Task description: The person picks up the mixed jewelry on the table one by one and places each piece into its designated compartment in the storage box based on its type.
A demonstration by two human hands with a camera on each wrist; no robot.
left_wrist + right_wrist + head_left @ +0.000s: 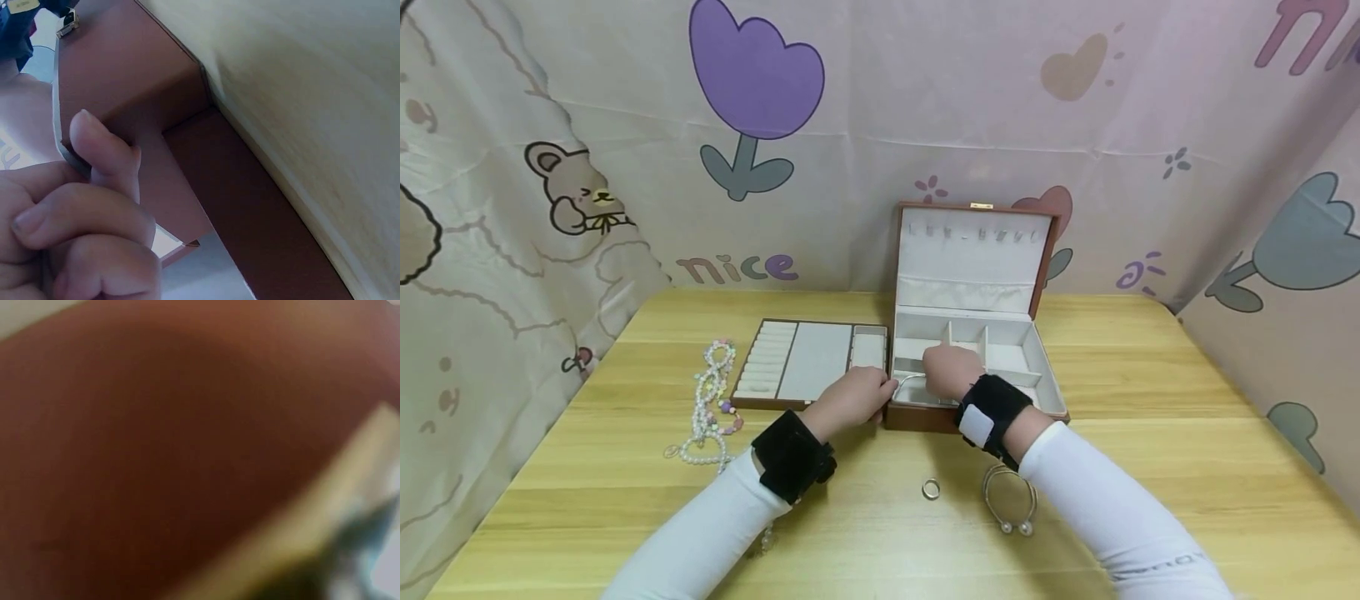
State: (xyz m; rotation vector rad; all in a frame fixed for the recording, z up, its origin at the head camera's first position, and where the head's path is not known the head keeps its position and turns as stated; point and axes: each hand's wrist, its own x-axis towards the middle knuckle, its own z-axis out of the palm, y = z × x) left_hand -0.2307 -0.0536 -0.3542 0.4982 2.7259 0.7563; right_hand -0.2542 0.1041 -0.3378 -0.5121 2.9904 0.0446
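A curtained booth, with cartoon-printed cloth [880,108] along 3 sides of a table [1150,400].

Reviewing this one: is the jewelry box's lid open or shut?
Open. In the head view the lid stands raised at the back of the box, exposing the compartments, where the right hand is.

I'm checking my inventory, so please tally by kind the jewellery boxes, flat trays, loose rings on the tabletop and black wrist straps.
Jewellery box: 1
Flat tray: 1
Loose ring: 1
Black wrist straps: 2
Total: 5
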